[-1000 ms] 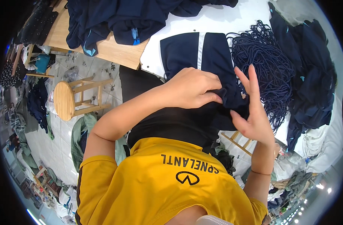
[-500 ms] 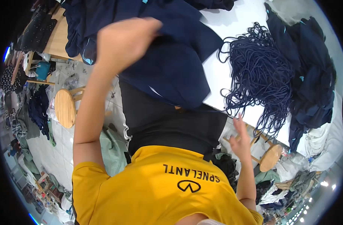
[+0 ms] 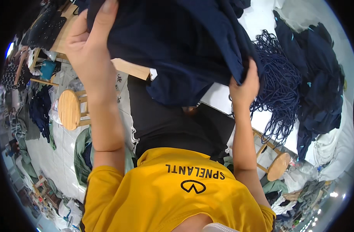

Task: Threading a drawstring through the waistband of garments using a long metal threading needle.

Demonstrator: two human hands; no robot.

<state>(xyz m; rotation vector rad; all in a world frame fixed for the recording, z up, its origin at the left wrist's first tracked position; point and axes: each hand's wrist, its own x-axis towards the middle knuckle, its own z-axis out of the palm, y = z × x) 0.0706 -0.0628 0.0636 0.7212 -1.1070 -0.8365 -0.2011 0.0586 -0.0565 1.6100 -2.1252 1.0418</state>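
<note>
A dark navy garment (image 3: 177, 50) hangs lifted in front of me, above a white-topped table (image 3: 217, 98). My left hand (image 3: 86, 42) grips its upper left part, thumb up over the cloth. At the garment's lower right edge my right hand (image 3: 244, 87) is closed on the fabric. A heap of dark blue cord (image 3: 279, 89) lies on the table just right of my right hand. My yellow shirt (image 3: 173, 193) and black trousers fill the lower middle.
More navy garments (image 3: 316, 81) are piled at the table's right end. A wooden table edge (image 3: 130, 69) shows behind the cloth. Round wooden stools stand at the left (image 3: 69, 109) and lower right (image 3: 279, 166). Clothes lie scattered on the tiled floor.
The garment went from lying flat on the table to being raised. My left hand lifted it high, and my right hand, loose and low half a second ago, now grips its lower edge.
</note>
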